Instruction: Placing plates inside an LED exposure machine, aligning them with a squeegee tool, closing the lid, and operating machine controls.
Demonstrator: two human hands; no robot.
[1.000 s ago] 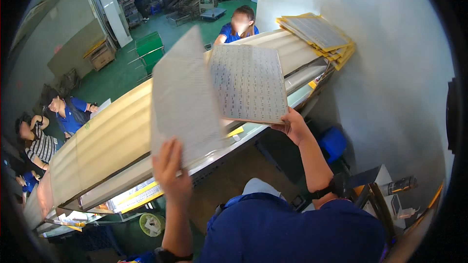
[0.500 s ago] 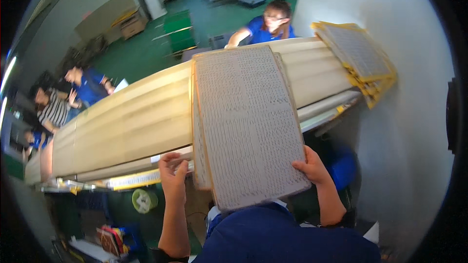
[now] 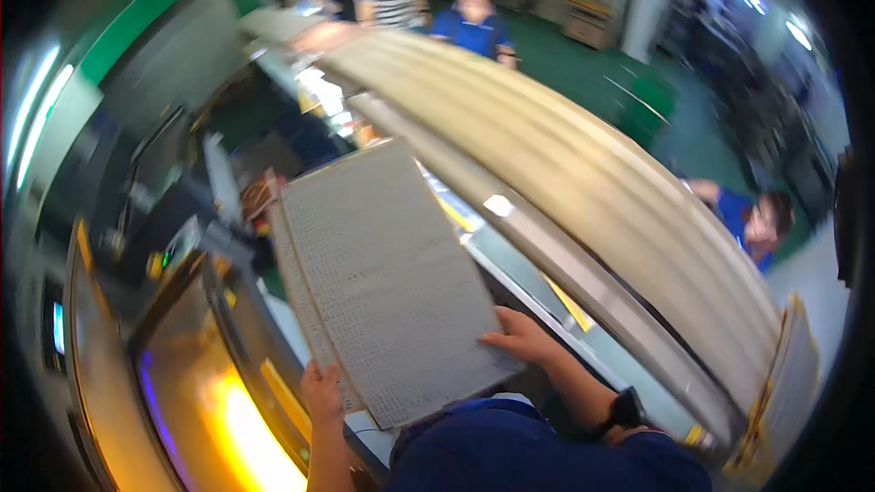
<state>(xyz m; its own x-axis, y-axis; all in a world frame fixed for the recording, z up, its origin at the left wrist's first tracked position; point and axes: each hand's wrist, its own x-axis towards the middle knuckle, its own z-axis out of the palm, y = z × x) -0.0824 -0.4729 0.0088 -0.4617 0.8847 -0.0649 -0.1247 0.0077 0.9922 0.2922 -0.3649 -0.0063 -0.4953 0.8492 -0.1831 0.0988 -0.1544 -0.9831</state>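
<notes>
I hold a stack of large, flat grey panels (image 3: 392, 282) in front of my body, tilted. The top one is covered with rows of small marks, and the edge of at least one more sticks out on the left. My left hand (image 3: 322, 392) grips the stack's lower left edge. At the lower right edge, my right hand (image 3: 524, 335) holds it with the thumb on top and the other fingers hidden beneath. A dark band is on my right wrist.
A long cream conveyor belt (image 3: 547, 146) with a metal rail runs diagonally on the right. More panels (image 3: 786, 378) stand at its near end. Low on the left is a machine with a glowing yellow bed (image 3: 241, 428). Several people are beyond the belt.
My view and body have turned left, away from the belt and toward the glowing machine. The panels have come along. My left hand, formerly off the stack, now grips its left edge.
</notes>
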